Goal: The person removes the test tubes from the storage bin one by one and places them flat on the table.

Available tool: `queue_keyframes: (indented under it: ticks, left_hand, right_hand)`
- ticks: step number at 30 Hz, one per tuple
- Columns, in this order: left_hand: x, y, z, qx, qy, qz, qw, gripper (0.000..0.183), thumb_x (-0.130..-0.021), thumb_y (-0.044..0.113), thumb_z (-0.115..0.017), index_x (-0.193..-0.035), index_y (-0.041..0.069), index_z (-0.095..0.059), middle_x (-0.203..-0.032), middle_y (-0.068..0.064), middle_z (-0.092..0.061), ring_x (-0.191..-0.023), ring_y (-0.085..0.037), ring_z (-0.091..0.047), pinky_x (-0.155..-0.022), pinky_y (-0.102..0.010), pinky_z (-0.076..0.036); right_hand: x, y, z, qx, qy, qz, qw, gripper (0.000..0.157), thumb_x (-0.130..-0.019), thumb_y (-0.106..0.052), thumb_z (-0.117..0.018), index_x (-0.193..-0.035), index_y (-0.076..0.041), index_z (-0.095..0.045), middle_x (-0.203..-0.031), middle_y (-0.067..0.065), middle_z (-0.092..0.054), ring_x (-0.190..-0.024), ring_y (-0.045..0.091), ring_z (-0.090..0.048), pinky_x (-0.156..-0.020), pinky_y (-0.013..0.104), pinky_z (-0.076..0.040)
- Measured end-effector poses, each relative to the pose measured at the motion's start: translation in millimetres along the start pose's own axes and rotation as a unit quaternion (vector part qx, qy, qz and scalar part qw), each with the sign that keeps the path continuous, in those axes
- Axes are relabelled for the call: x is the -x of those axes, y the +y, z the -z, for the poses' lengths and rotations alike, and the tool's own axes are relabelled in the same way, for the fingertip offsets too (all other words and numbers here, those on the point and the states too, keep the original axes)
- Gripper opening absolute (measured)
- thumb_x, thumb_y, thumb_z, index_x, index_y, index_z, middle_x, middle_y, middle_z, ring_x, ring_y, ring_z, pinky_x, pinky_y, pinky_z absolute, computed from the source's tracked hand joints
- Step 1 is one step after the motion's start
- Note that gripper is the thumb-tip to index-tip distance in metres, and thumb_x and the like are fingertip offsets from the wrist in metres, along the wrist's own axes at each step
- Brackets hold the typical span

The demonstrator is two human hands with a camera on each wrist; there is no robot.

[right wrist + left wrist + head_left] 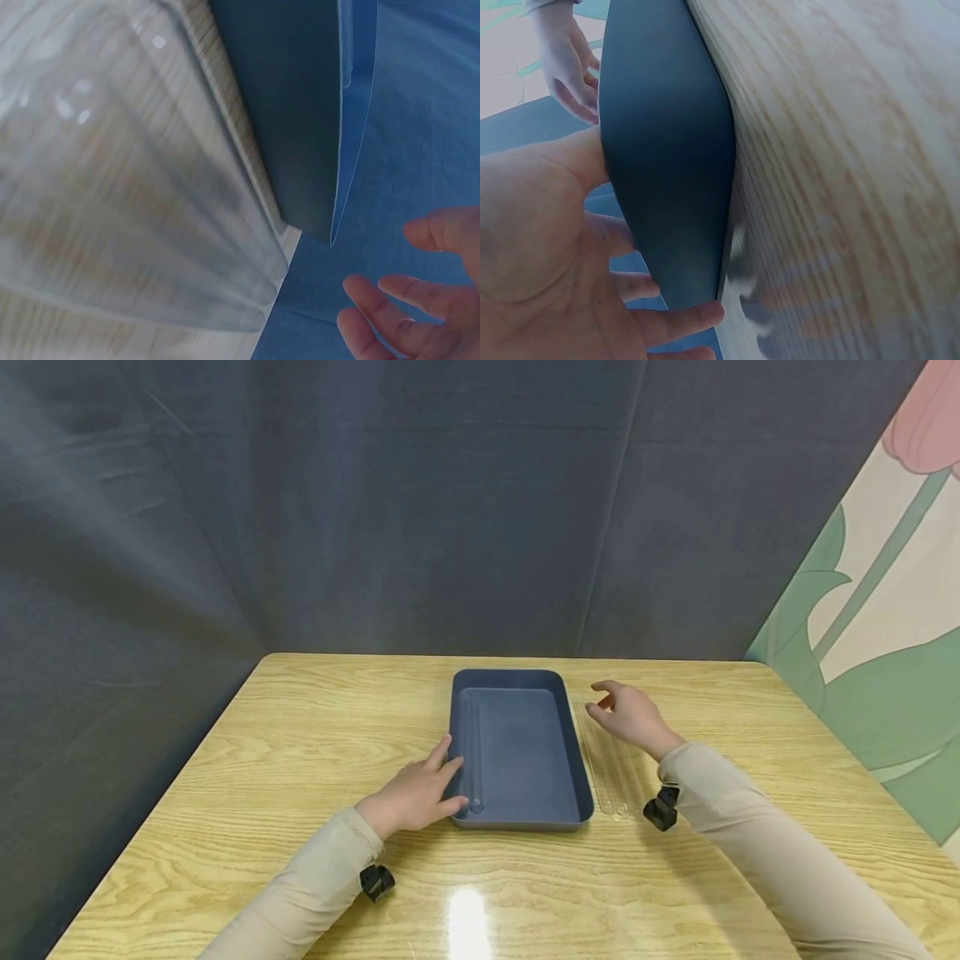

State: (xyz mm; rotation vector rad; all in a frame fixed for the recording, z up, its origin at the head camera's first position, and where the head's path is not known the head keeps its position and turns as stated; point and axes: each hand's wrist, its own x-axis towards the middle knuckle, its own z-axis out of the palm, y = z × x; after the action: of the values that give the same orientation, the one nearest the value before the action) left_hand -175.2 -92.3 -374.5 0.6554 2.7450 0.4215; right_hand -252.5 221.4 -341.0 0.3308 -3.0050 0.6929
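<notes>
A shallow blue-grey tray (525, 760) lies on the table, with clear test tube (475, 743) shapes along the inside of its left wall. My left hand (416, 793) is at that left wall, fingers spread and fairly straight, thumb reaching over the rim. In the left wrist view its fingers are beside the tray's outer side (667, 135). Several more clear test tubes (172, 217) lie side by side on the table just right of the tray. Above their far end hovers my right hand (630, 720), fingers loosely bent with nothing between them.
The wooden table (322, 718) extends on both sides of the tray. A dark cloth (450, 510) hangs behind and to the left; a flower-patterned cloth (885, 693) is on the right. Black wrist cameras (377, 882) sit under both sleeves.
</notes>
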Motion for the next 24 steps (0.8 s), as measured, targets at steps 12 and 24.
queue_keyframes:
  ticks: [12,24]
  left_hand:
    - [1.4,0.2,1.7,-0.011,0.015,-0.001,0.9998,0.066,-0.094,0.04,-0.051,-0.146,0.004,-0.03,-0.157,-0.019,-0.01,-0.131,-0.04,-0.041,-0.111,-0.053,-0.028]
    - [1.8,1.0,2.7,-0.078,0.054,0.009,0.9954,0.066,-0.094,0.045,-0.05,-0.144,0.005,-0.034,-0.154,-0.014,-0.025,-0.134,-0.043,-0.034,-0.111,-0.056,-0.027]
  right_hand:
    - [-3.7,-23.1,-10.3,-0.011,-0.02,0.011,1.0,0.045,-0.092,-0.021,-0.053,-0.129,0.005,-0.05,-0.104,0.024,-0.067,-0.089,0.034,-0.063,-0.072,0.042,-0.051]
    - [-6.1,-41.3,-19.7,0.0,-0.032,0.029,0.999,0.043,-0.092,-0.022,-0.054,-0.127,0.002,-0.053,-0.103,0.021,-0.068,-0.089,0.031,-0.063,-0.076,0.044,-0.051]
